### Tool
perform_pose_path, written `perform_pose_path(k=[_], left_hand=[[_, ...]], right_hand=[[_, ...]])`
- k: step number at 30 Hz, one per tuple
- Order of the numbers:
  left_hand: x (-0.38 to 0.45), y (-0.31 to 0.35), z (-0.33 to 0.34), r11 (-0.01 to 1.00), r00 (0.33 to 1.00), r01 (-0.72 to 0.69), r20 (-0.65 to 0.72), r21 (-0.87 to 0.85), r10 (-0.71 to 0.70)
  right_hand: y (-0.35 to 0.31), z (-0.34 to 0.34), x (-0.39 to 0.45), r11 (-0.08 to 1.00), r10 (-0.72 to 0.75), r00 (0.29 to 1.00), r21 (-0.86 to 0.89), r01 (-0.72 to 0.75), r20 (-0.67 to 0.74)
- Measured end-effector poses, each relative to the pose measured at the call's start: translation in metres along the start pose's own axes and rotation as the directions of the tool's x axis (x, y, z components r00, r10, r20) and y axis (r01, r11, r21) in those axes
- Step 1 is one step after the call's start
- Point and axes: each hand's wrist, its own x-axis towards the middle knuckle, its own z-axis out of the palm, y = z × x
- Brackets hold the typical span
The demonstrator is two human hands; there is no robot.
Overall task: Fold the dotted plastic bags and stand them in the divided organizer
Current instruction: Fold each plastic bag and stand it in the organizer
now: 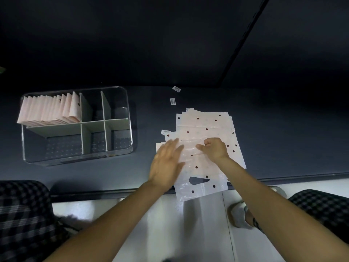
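Observation:
A loose pile of pale pink plastic bags with dark dots [205, 127] lies on the dark table, right of centre. The top bag [200, 184] hangs over the table's front edge, its handle cut-out showing. My left hand [167, 163] lies flat with straight fingers on the pile's left side. My right hand [215, 148] has curled fingers that pinch the top bag near its middle. A clear divided organizer [130, 121] stands at the left. Its back-left compartment holds a row of several folded bags [51, 110] standing upright; the other compartments show only their bottoms.
Small white barcode labels [176, 89] [173, 101] lie on the table behind the pile. Checkered seats [24, 218] [321, 208] flank me below the table's front edge [94, 193]. A foot in a pale shoe [238, 214] rests on the light floor.

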Motion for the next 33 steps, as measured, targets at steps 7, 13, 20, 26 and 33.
perform_pose_path(k=[7,13,20,26,33], left_hand=[[0.002,-0.013,0.012,0.979,0.947,-0.056,0.321,0.194,-0.010],[0.016,-0.007,-0.001,0.989,0.985,0.023,0.168,0.146,-0.048],[0.032,0.010,-0.045,0.763,0.924,0.374,0.146,-0.528,-0.352],[0.028,0.028,-0.091,0.112,0.834,0.521,0.477,-0.846,-0.278],[0.002,0.021,-0.114,0.044,0.826,0.517,0.484,-0.855,-0.289]], right_hand=[[-0.006,0.001,0.002,0.996,0.075,0.997,-0.044,-0.075,0.005],[-0.024,-0.006,-0.017,0.963,0.114,0.991,0.253,-0.094,-0.068],[-0.067,-0.037,-0.057,0.804,-0.022,0.986,0.583,0.117,-0.168],[-0.067,-0.048,-0.085,0.891,-0.214,0.971,0.427,0.151,0.103],[-0.074,-0.039,-0.106,0.812,-0.254,0.955,0.571,0.125,0.152]])
